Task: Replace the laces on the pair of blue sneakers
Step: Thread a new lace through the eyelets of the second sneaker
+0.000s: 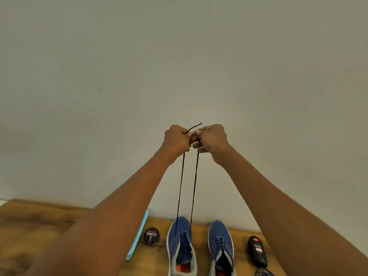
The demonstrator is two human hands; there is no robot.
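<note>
Two blue sneakers stand side by side on the wooden table, toes toward the wall. The left sneaker point(180, 246) has a dark lace point(180, 188) running through its front eyelets only, with both strands pulled straight up. My left hand point(176, 140) grips one strand and my right hand point(211, 140) pinches the other, high above the shoe, knuckles nearly touching. A short lace tip sticks out above my left hand. The right sneaker point(221, 246) is laced with a dark blue lace.
A round black Cherry polish tin point(151, 236) sits left of the sneakers, beside a light blue flat object point(137, 236). A black Cherry polish bottle point(257, 251) lies to the right. A plain wall stands right behind the table point(39, 220).
</note>
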